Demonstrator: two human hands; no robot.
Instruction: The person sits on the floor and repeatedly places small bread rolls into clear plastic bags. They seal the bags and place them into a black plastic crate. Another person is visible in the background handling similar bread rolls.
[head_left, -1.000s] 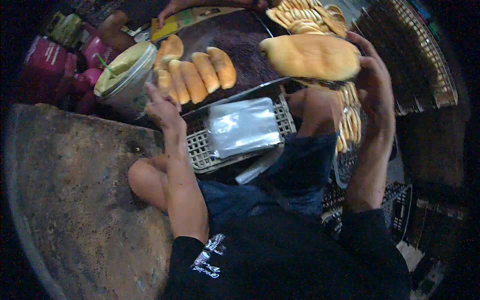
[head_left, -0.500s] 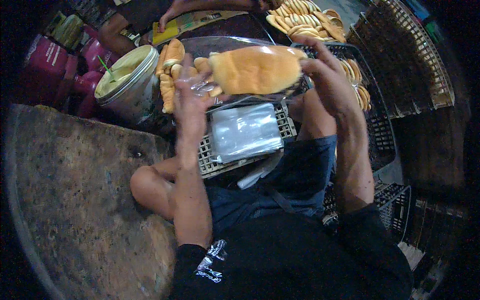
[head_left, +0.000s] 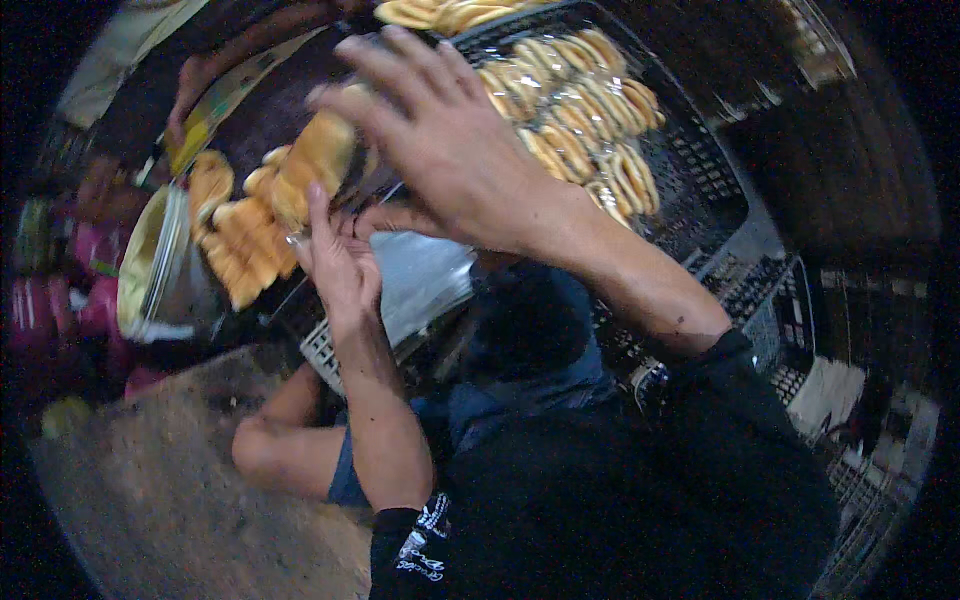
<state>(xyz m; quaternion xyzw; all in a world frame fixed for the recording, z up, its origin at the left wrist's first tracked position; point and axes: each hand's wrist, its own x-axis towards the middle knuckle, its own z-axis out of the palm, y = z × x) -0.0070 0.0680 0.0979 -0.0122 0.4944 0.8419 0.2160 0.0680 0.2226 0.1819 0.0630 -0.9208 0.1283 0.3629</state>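
A golden bread loaf [head_left: 318,165], apparently in clear plastic, is tilted up in front of me. My left hand [head_left: 342,262] grips its near end, where a bit of shiny film shows beside the fingers. Just right of the loaf, my right hand [head_left: 455,150] is open, its fingers stretched and blurred across the loaf's far end. Its thumb reaches down close to the left hand. Below both hands lies a stack of clear plastic bags [head_left: 425,285] on an upturned pale crate [head_left: 322,355]. Several unwrapped bread pieces [head_left: 240,245] sit left of the loaf.
A black crate [head_left: 690,150] at the right holds several bagged breads [head_left: 575,110]. More breads [head_left: 455,14] lie at the far edge. A bucket [head_left: 150,265] of pale cream stands at the left. Another person's hand [head_left: 188,90] rests beyond it. A worn wooden board [head_left: 220,480] lies lower left.
My view has swung right, bringing the black crate of bagged breads into fuller sight. The loaf has turned from lying crosswise between both hands to upright in the left; the right hand's fingers have spread.
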